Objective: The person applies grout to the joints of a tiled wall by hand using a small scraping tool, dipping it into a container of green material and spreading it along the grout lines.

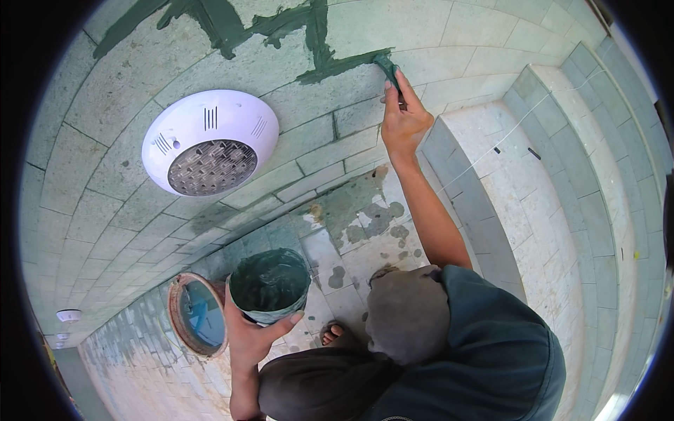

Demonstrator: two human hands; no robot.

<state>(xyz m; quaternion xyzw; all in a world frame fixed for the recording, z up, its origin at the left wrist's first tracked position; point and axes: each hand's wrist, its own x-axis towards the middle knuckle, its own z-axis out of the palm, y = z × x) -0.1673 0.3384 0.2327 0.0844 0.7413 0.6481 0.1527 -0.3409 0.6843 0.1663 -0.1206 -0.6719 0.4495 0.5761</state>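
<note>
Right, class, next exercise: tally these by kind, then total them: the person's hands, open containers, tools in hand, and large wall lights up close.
Hands: 2 (left hand, right hand)
Open containers: 2 (tub of dark green paste, round bucket)
Tools in hand: 1 (green-smeared tool)
Large wall lights: 1 (white oval light)
Total: 6

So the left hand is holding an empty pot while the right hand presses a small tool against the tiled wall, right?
Not quite: the pot isn't empty. The head view shows dark green paste inside. The left hand does hold it, and the right hand presses a small tool against the tiled wall.
</note>
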